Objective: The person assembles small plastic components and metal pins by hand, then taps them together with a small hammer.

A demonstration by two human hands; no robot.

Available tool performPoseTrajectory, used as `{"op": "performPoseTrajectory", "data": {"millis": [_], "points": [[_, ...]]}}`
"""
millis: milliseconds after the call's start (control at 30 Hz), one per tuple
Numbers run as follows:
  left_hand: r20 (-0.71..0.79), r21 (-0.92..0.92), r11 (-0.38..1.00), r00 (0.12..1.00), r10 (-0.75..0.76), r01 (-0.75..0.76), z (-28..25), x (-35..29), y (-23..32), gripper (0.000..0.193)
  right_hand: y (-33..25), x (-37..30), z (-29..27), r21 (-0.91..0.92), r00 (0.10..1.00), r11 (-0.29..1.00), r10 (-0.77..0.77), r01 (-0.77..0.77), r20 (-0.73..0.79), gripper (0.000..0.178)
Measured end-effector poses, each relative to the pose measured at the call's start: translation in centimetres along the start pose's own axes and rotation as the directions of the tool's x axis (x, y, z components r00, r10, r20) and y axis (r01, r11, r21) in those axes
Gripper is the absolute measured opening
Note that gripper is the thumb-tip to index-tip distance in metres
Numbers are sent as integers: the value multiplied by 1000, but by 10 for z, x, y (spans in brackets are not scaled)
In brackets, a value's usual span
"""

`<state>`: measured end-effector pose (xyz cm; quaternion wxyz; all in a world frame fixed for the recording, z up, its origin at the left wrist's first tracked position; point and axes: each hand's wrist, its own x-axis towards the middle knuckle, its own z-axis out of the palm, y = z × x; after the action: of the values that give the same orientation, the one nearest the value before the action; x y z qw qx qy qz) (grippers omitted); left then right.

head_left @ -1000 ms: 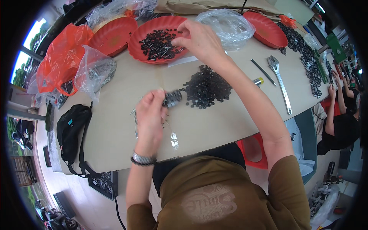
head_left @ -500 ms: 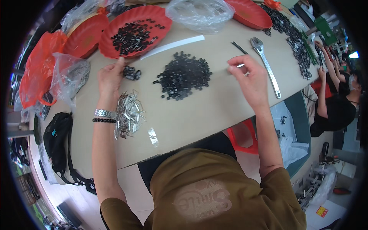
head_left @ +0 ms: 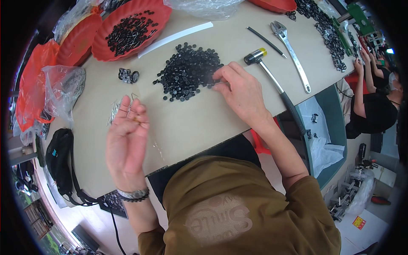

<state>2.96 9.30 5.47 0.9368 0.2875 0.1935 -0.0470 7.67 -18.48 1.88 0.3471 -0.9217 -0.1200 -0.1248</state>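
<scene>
My left hand (head_left: pixel 127 146) is turned palm up, its fingers curled together over a pile of thin silvery metal pins (head_left: pixel 114 112). Whatever sits between those fingertips is too small to make out. The hand covers much of the pile. At the right edge of a heap of small round black caps (head_left: pixel 187 72), my right hand (head_left: pixel 242 91) pinches with thumb and forefinger; the fingertips touch the heap and hide what is between them. A small black part with a round end (head_left: pixel 127 75) lies beyond my left hand.
Right of the heap lie a hammer (head_left: pixel 272 76) with a yellow face, a dark rod (head_left: pixel 267 41) and an adjustable wrench (head_left: pixel 293 55). A red dish (head_left: pixel 159 23) of black pieces, a white strip (head_left: pixel 176 39) and plastic bags (head_left: pixel 63 87) stand far left. Another person (head_left: pixel 369 106) works at right.
My left hand has drawn back from the black part to the pins and turned palm up. My right hand has moved left to the caps, uncovering the hammer. The view has shifted slightly.
</scene>
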Motion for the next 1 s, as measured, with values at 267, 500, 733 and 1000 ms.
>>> {"op": "performPoseTrajectory", "data": {"millis": [267, 500, 733, 1000], "points": [[29, -191, 973, 992, -125, 128, -33, -22, -50, 32, -3, -16, -7, 171, 994, 983, -76, 62, 76, 18], [117, -100, 994, 992, -40, 52, -8, -26, -63, 31, -21, -21, -2, 260, 997, 964, -61, 47, 46, 17], [148, -41, 998, 988, 49, -43, 17, -25, -76, 38, -64, -38, 16, 433, 963, 867, -268, 248, -15, 23], [252, 37, 986, 957, 146, -161, 21, -32, -83, 39, -67, -46, 21, 476, 982, 862, -190, 174, -16, 16]]}}
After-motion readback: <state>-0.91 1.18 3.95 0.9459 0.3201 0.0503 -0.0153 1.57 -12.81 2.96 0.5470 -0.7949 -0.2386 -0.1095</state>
